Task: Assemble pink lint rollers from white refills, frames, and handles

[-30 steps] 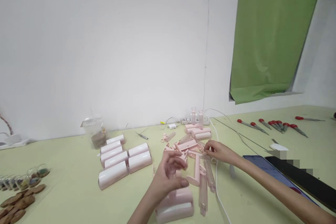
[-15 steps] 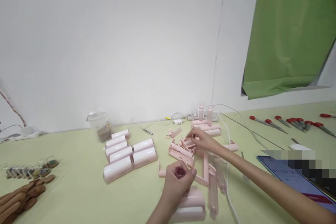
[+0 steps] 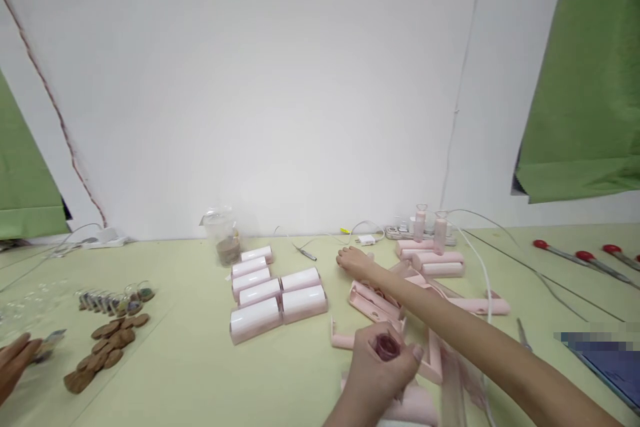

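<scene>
My left hand (image 3: pixel 383 370) is closed around a small round tube, seen end-on, with a dark reddish opening (image 3: pixel 387 347) facing up. Pink and white cylinder cases (image 3: pixel 415 407) lie under that hand. Farther back, my right hand (image 3: pixel 356 263) is palm down, low over the table, its fingers curled together. It covers the place where small pink parts lay, and whatever its fingertips grip is hidden. Just in front of it is an open pink case (image 3: pixel 373 303) with small pink parts. A pink frame piece (image 3: pixel 343 341) sits beside my left hand.
White-and-pink cylinders (image 3: pixel 255 320) stand in rows at left centre. Behind them is a clear plastic cup (image 3: pixel 220 233) with brown contents. Another person's hand (image 3: pixel 17 360) is at far left by brown discs (image 3: pixel 113 340). A white cable (image 3: pixel 483 267), red-handled tools (image 3: pixel 590 257) and a phone (image 3: pixel 610 360) are on the right.
My right hand has moved from the pink parts in the open case to the small parts behind it. The view has turned left. My left hand keeps its hold.
</scene>
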Demonstrator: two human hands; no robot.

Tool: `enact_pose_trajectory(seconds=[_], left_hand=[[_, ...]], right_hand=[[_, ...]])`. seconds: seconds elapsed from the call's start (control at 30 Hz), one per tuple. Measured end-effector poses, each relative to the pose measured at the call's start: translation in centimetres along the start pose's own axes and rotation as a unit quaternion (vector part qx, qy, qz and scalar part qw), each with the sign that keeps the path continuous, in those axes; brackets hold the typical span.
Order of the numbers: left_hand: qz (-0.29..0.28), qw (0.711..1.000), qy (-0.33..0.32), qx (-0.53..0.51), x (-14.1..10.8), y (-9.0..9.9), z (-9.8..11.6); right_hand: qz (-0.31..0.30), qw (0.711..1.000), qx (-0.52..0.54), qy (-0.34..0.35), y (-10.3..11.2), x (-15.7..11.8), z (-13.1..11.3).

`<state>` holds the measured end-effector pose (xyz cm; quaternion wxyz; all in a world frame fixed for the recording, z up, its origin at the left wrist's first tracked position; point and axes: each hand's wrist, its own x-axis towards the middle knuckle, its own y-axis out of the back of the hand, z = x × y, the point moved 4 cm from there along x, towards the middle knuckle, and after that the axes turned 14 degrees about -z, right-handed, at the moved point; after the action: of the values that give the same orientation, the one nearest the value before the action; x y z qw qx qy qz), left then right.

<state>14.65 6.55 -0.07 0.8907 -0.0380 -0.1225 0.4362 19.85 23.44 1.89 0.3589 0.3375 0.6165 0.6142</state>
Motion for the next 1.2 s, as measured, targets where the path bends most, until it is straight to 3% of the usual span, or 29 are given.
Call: enact_pose_trajectory(seconds=[0.13, 0.27, 0.3, 0.43, 0.7, 0.97, 1.1, 1.2], left_hand=[[-0.031, 0.999, -0.003, -0.026, -0.2, -0.2, 0.8], [-0.062, 0.994, -0.036, -0.084, -0.4, 0.0, 0.8], [-0.071, 0.992, -0.043, -0.095, -0.4, 0.0, 0.6], [-0.082, 0.989, -0.059, -0.105, -0.1, 0.1, 0.1], [-0.087, 0.989, -0.075, -0.091, -0.2, 0.0, 0.7], [-0.077, 0.989, -0.068, -0.107, -0.2, 0.2, 0.2], [-0.063, 0.989, -0.067, -0.117, -0.1, 0.3, 0.0], [-0.054, 0.989, -0.059, -0.128, 0.0, 0.2, -0.4]], right_hand=[[0.112, 0.985, 0.133, 0.008, 2.9, -4.8, -1.7], [0.166, 0.958, 0.23, 0.043, 5.6, -12.7, -4.8], [0.191, 0.938, 0.279, 0.07, 6.3, -14.6, -5.6], [0.174, 0.927, 0.309, 0.12, 7.2, -18.9, -7.8], [0.107, 0.931, 0.334, 0.1, 7.0, -18.3, -8.3], [0.115, 0.895, 0.418, 0.108, 6.2, -17.9, -8.7], [0.118, 0.87, 0.456, 0.146, 5.9, -16.6, -8.7], [0.065, 0.841, 0.515, 0.151, 5.3, -15.7, -9.0]])
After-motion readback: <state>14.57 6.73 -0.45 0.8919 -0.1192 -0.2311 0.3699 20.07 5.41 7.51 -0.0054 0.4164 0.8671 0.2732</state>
